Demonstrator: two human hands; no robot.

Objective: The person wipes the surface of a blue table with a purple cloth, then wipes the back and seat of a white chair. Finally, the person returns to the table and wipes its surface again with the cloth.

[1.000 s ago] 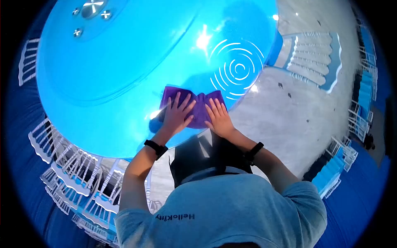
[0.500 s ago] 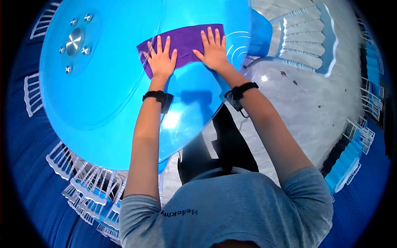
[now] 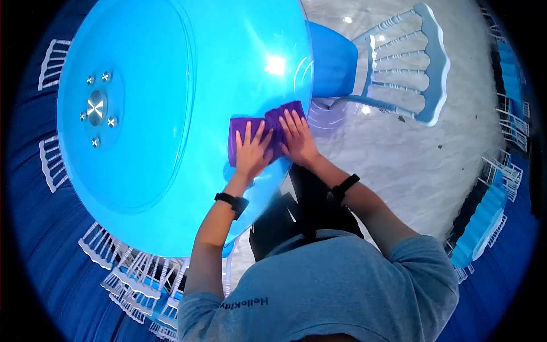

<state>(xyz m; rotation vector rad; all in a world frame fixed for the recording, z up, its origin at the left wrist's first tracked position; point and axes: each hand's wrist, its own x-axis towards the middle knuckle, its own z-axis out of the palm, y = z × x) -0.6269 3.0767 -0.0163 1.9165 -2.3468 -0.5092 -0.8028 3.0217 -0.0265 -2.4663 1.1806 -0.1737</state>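
Observation:
A purple cloth (image 3: 240, 126) lies bunched on the blue round table (image 3: 137, 222), close to its near right edge. My left hand (image 3: 252, 153) presses on the cloth's left part, fingers spread and flat. On its right part rests my right hand (image 3: 298, 139), palm down with the fingers stretched out. Both hands cover part of the cloth, which is folded up between them. A black band with a small dark device sits on each wrist.
A pale blue chair (image 3: 436, 65) with a blue seat (image 3: 333, 60) stands at the table's right. Metal fittings (image 3: 97, 107) sit in the table's middle. White chairs (image 3: 137, 279) crowd the lower left. A blue-covered table (image 3: 481, 225) is at far right.
Both hands have come nearer to my body with the cloth and closer together. The cloth, spread wide before, is now bunched between them.

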